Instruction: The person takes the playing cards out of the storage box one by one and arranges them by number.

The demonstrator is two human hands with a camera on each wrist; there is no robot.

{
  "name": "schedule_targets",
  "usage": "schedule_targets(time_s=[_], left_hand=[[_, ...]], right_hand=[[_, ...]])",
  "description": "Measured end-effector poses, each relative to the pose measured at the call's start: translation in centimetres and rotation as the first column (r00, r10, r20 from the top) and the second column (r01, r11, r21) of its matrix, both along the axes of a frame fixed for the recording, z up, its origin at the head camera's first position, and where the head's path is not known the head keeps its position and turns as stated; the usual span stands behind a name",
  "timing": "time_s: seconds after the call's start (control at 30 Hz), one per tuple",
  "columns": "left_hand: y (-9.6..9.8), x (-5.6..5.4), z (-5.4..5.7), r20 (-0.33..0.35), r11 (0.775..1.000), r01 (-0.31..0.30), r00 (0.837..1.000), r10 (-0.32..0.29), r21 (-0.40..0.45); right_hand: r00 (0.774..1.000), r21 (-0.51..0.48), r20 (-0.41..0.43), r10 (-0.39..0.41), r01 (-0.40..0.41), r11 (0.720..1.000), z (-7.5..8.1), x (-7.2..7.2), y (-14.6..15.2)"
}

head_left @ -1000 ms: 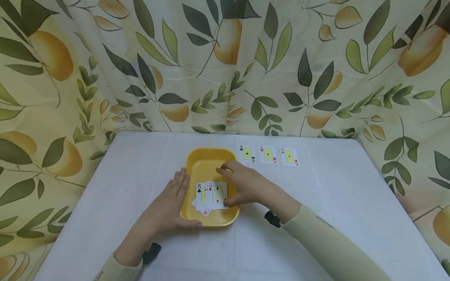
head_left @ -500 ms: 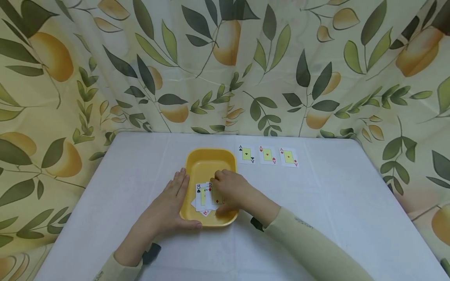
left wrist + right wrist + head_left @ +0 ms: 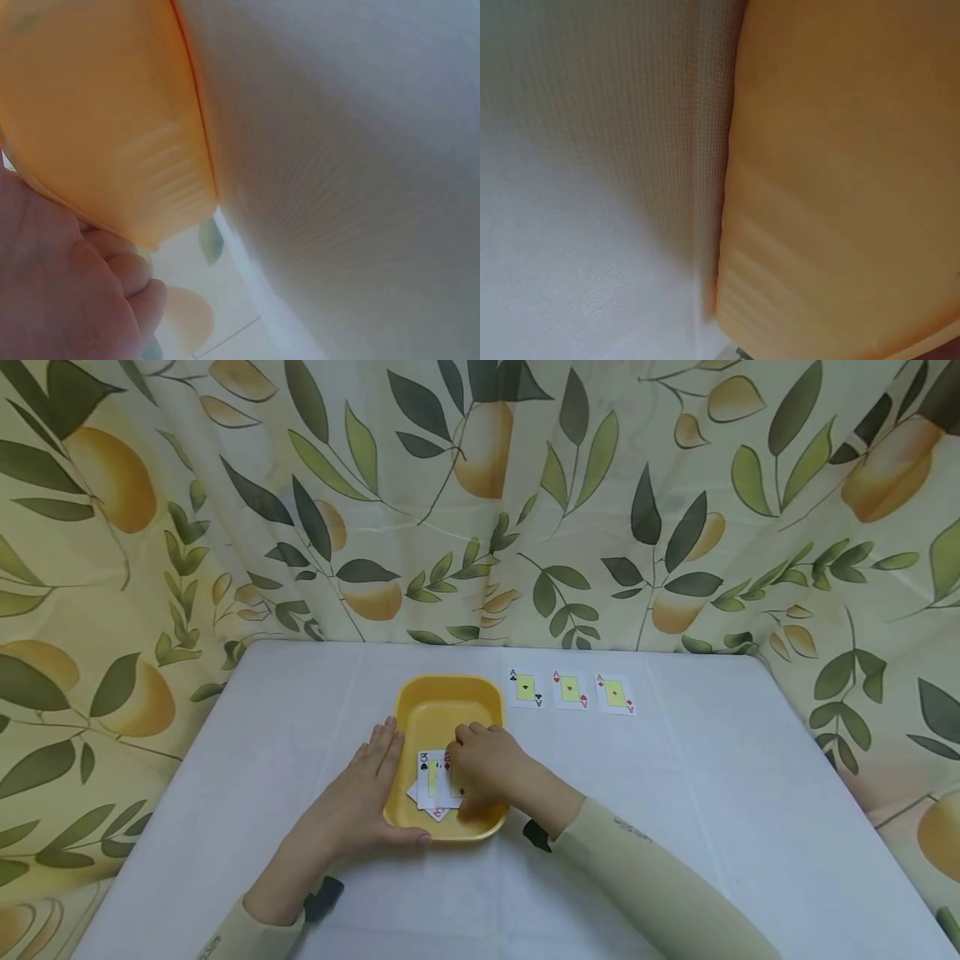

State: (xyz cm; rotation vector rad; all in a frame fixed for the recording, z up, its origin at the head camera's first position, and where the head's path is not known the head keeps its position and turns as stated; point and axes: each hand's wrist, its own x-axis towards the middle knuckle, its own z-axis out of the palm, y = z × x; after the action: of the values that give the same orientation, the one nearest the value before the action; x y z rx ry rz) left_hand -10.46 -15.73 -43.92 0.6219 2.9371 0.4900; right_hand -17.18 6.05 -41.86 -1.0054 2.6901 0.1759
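Observation:
A yellow tray (image 3: 450,702) stands on the white-covered table, and playing cards lie overlapping in its front half. My left hand (image 3: 352,802) rests along the tray's left rim, fingers straight, thumb near its front left corner. In the left wrist view its fingers show beside the tray's outer wall. My right hand (image 3: 491,768) reaches over the right rim, fingers curled on a red-diamond playing card (image 3: 444,793), whose right part is hidden under them. Beneath that card's left edge lies a black-spade card (image 3: 424,789). Lowest, a tilted card (image 3: 437,815) shows only its corners.
Three aces lie in a row behind and right of the tray: a club ace (image 3: 525,689), a heart ace (image 3: 570,691) and a diamond ace (image 3: 615,695). A fruit-patterned curtain (image 3: 480,527) hangs behind the table's far edge.
My right hand has moved left and down onto the red-diamond card, its fingers closing and covering the card's right part. My left hand and the tray have stayed nearly still.

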Motion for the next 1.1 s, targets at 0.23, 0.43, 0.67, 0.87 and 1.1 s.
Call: schedule_targets(time_s=[0.23, 0.43, 0.67, 0.87, 1.1], left_hand=[[0.01, -0.08, -0.01, -0.005, 1.000, 0.004, 1.000, -0.004, -0.006], [-0.02, -0.11, -0.05, -0.006, 1.000, 0.009, 1.000, -0.009, 0.003], [-0.11, -0.11, -0.30, -0.020, 1.000, 0.012, 1.000, -0.012, -0.010], [-0.07, -0.04, -0.22, -0.011, 1.000, 0.008, 1.000, -0.008, 0.005], [0.00, -0.03, -0.17, -0.017, 1.000, 0.013, 1.000, -0.013, 0.000]], right_hand=[[0.999, -0.060, 0.043, 0.011, -0.009, 0.998, 0.05, -0.29, 0.21], [0.999, -0.059, 0.028, 0.023, -0.022, 0.998, -0.11, -0.23, 0.19], [0.999, -0.074, 0.031, 0.027, -0.024, 0.997, -0.23, -0.04, -0.02], [0.999, -0.095, 0.045, 0.027, -0.022, 0.995, -0.22, 0.09, -0.03], [0.995, -0.161, 0.093, 0.025, -0.009, 0.987, 0.40, 0.07, 0.42]])
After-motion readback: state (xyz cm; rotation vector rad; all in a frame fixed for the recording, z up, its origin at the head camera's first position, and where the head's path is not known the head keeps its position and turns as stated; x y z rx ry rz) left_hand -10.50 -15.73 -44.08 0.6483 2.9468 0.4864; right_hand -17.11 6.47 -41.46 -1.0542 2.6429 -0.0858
